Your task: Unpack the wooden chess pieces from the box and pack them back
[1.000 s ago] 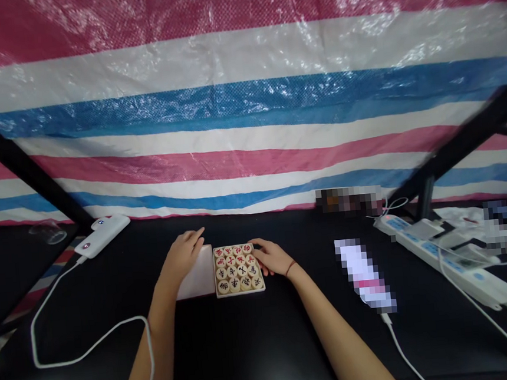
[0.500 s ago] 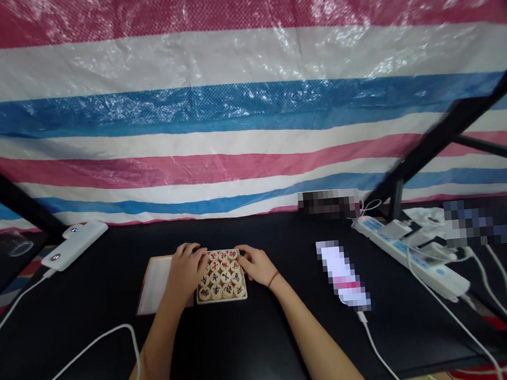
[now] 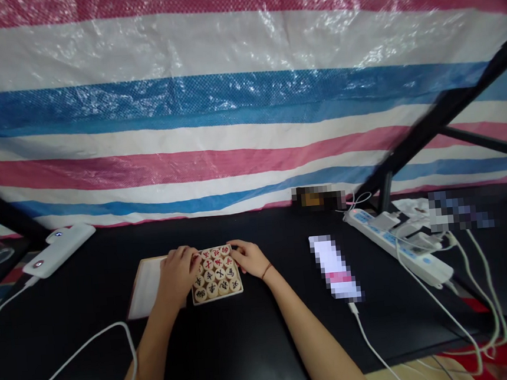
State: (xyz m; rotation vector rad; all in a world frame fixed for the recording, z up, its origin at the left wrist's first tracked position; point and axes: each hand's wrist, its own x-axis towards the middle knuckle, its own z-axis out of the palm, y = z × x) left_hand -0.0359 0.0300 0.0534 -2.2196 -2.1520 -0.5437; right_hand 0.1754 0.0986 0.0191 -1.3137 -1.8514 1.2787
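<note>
A shallow white box [image 3: 219, 300] holds rows of round Chinese chess pieces [image 3: 210, 276], with red characters at the back and black ones in front. My left hand [image 3: 180, 273] lies over the box's left side, its fingers bent close together and hiding some of the pieces. At the far right corner, my right hand [image 3: 250, 258] grips the side of the box, with the thumb by the end pieces. Left of the box lies an opened cover [image 3: 145, 288] with a pale inside, partly behind my left wrist.
A white power bank [image 3: 61, 249] with a cable stands at the left. To the right are a blurred phone [image 3: 335, 268] on a cable and a white power strip [image 3: 403, 251] with plugs. Striped sheeting [image 3: 231, 133] hangs behind the black table [image 3: 231, 345].
The view has shifted slightly right, so most things appear further left. The box has turned a little, its right side now further back, with both hands still at it.
</note>
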